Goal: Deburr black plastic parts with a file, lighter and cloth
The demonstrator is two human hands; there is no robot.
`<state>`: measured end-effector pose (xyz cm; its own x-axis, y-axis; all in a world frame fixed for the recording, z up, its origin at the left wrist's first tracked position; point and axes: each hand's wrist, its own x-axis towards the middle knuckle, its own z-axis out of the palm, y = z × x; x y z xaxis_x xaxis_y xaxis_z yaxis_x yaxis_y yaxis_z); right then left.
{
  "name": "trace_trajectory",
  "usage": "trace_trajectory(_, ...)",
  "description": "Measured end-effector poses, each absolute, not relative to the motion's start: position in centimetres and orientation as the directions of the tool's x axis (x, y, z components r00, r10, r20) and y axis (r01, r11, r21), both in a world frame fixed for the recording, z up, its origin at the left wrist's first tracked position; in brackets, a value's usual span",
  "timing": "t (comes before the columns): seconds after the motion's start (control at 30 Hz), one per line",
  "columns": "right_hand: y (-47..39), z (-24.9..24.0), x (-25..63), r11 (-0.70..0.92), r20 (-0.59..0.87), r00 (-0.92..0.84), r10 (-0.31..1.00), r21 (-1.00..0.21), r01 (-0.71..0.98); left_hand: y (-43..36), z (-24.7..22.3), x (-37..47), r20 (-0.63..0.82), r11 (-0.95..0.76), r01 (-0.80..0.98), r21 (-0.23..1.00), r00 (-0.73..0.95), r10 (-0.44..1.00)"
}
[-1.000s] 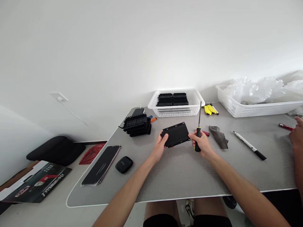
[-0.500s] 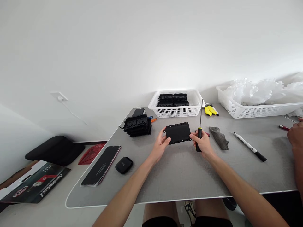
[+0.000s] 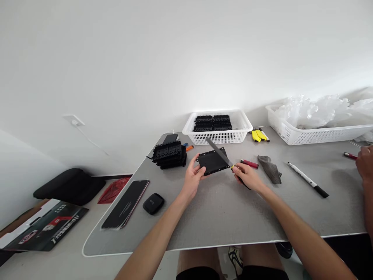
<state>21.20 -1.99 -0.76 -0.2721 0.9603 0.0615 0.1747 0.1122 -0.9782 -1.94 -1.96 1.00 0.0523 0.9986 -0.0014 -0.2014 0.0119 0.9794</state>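
My left hand (image 3: 194, 177) grips the left end of a flat black plastic panel (image 3: 212, 162) with notched edges, thumb on top. The panel is held above the table. In my right hand (image 3: 246, 175) is a flat file (image 3: 217, 151) with a black and yellow handle. Its grey blade points up and to the left, crossing over the panel's right part; whether it touches the panel I cannot tell. My right fingers wrap the handle and hide much of it.
Stacked black parts (image 3: 168, 154) lie left, more fill a white basket (image 3: 217, 138) behind. Nearby are a red lighter-like item (image 3: 250, 163), grey cloth (image 3: 270, 170), marker (image 3: 307, 179) and yellow-handled tools (image 3: 258, 135). Another person's hand (image 3: 365, 161) is far right.
The file has swung from upright to leaning left across the panel, its flat face now showing. The panel has shifted slightly left, and my right hand no longer touches its right edge.
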Motion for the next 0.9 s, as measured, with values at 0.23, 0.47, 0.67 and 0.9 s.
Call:
trace_trajectory(0.23, -2.7, -0.7, 21.2, 0.152, 0.001, -0.402, 0.916, -0.926, 0.345, -1.4, 0.6, -2.5, 0.013, -0.016, -0.269, 0.963, -0.016, 1.000)
trace_trajectory(0.47, -2.8, -0.1, 21.2, 0.195, 0.009, -0.364, 0.931, -0.856, 0.478, -1.3, 0.6, -2.6, 0.027, -0.038, -0.276, 0.960, -0.040, 0.999)
trace_trajectory(0.67, -2.8, 0.6, 21.6, 0.237, 0.043, -0.355, 0.934, -0.817, 0.526, -1.4, 0.8, -2.7, 0.041, -0.047, -0.276, 0.960, -0.026, 0.999)
trace_trajectory(0.9, -2.7, 0.8, 22.0, 0.272, 0.081, -0.337, 0.938, -0.774, 0.571, -1.2, 0.6, -3.0, 0.028, -0.042, -0.266, 0.963, -0.058, 0.998)
